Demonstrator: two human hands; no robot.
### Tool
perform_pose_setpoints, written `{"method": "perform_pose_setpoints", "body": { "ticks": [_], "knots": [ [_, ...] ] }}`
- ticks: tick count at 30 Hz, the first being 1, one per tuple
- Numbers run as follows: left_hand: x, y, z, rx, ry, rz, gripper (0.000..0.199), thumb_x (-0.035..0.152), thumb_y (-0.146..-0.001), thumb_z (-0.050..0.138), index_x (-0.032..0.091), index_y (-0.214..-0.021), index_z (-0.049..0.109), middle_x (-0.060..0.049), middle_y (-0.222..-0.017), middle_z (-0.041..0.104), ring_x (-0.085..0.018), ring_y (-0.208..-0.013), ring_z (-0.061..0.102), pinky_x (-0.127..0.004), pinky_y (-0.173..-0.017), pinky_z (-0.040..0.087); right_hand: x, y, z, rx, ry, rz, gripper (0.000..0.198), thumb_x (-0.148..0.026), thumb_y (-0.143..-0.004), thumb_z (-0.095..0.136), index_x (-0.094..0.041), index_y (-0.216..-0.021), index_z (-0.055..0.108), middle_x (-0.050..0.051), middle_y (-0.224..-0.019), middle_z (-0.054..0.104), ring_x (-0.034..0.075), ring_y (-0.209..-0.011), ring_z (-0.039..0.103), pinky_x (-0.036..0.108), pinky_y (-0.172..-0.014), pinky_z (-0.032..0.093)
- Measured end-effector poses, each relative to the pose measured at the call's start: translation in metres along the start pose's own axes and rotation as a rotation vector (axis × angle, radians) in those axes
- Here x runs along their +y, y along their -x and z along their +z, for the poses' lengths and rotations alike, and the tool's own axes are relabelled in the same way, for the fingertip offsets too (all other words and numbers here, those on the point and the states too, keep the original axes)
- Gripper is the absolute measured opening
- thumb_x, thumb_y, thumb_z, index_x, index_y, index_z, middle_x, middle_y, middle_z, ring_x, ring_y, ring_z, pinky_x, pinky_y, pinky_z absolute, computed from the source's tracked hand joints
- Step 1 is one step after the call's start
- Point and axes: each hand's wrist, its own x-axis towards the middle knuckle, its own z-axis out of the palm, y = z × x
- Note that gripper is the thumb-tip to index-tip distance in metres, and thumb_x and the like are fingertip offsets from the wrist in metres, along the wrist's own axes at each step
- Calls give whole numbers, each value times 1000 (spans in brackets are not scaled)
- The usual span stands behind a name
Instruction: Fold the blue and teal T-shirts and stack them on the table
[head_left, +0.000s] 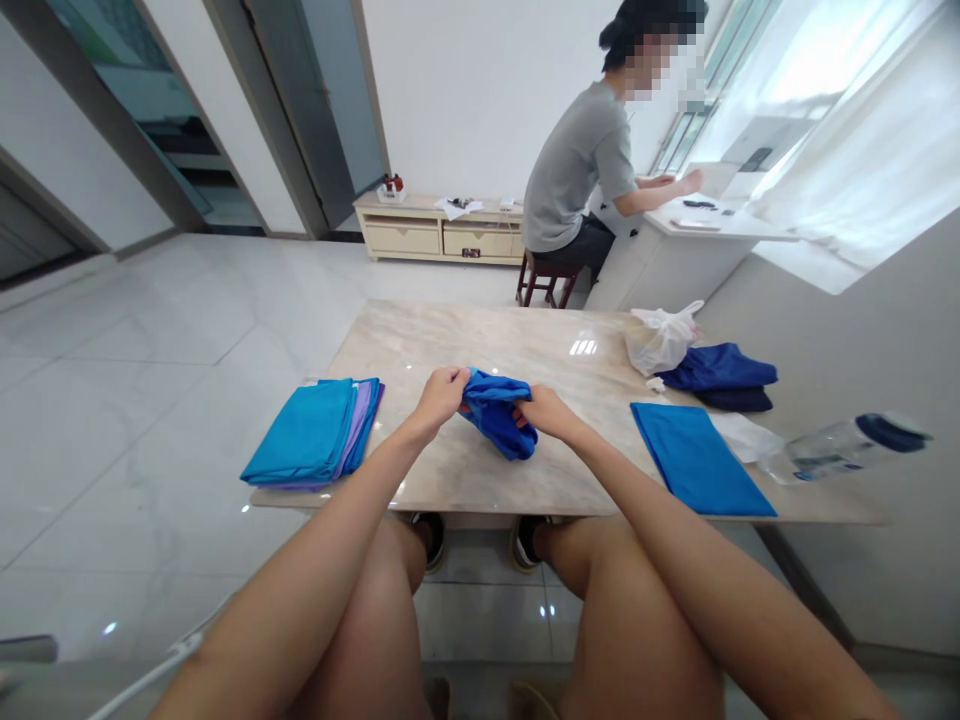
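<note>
A bunched piece of blue fabric (pixel 501 415) is held just above the middle of the marble-look table (pixel 450 480). My left hand (pixel 442 396) pinches its upper left edge. At the fabric's right side, my right hand (pixel 546 411) grips it, with some fingertips tucked behind the folds. The cloth is crumpled, so its full shape cannot be made out. To the left lies a stack of folded cloths (pixel 304 435), turquoise on top with lilac and darker layers below. A flat folded blue cloth (pixel 701 458) rests on the right of the table.
A clear bottle with a dark blue lid (pixel 840 450) lies at the right end. Behind it are dark blue fabric (pixel 720 370) and a white plastic bag (pixel 664 338). Beyond the table, a person in a grey shirt (pixel 577 165) sits on a stool (pixel 547 278) by a white desk (pixel 675 250).
</note>
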Motion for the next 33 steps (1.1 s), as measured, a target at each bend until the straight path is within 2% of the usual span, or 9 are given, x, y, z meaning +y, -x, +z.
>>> {"method": "perform_pose_setpoints", "body": {
  "ticks": [3,6,11,14,19,24,27,29,33],
  "knots": [
    [2,0,3,3,31,19,32,38,-102,64,18,-78,70,-3,-77,69,-20,-75,69,-33,-67,65,-10,-1,5,-13,-153,32,45,-40,-110,55,-18,-75,74,13,-84,82,26,-71,78,36,-77,62],
    [5,2,10,11,31,37,31,36,-101,65,19,-75,66,-2,-75,65,-18,-73,67,-30,-66,64,-23,2,8,31,-348,7,49,-53,-111,56,-17,-83,75,12,-93,84,25,-84,79,31,-76,61],
    [10,9,30,-24,40,7,22,37,-101,71,18,-89,73,-5,-84,73,-19,-74,73,-31,-69,64,-35,12,9,67,-539,-131,60,-76,-100,64,-17,-89,75,7,-85,79,23,-88,74,29,-77,60],
    [11,15,39,-50,45,10,20,35,-99,73,18,-89,74,-6,-87,77,-21,-75,76,-32,-70,63,-32,15,7,125,-511,-195,47,-64,-92,77,-18,-88,75,4,-84,77,22,-86,71,30,-78,58],
    [10,15,40,-23,5,-5,19,28,-97,70,18,-81,71,-3,-76,74,-19,-68,74,-30,-68,61,-18,16,-4,171,-465,-203,17,-33,-92,75,-16,-88,76,3,-85,77,19,-83,70,29,-79,58],
    [11,11,23,61,84,-30,23,21,-93,60,19,-71,65,-5,-72,74,-19,-70,73,-36,-78,65,2,20,-22,218,-578,-16,2,-17,-85,73,-16,-85,72,4,-77,75,15,-68,69,26,-66,60],
    [10,8,7,164,216,-54,17,20,-87,57,19,-74,68,-8,-79,79,-21,-77,75,-38,-83,66,19,22,-33,318,-655,148,9,-15,-82,74,-18,-81,66,1,-64,67,15,-58,65,26,-60,61],
    [10,4,-4,316,299,-70,14,18,-83,55,19,-77,68,-7,-78,78,-20,-78,75,-37,-84,66,31,22,-42,399,-689,214,12,-17,-84,73,-20,-83,62,-3,-58,60,14,-54,62,26,-59,62],
    [12,-7,-31,619,360,-37,10,21,-86,55,23,-76,56,-2,-73,69,-16,-72,70,-33,-81,64,57,21,-68,664,-776,219,13,-24,-92,67,-25,-94,54,-9,-57,52,14,-56,64,26,-64,64]
  ]
}}
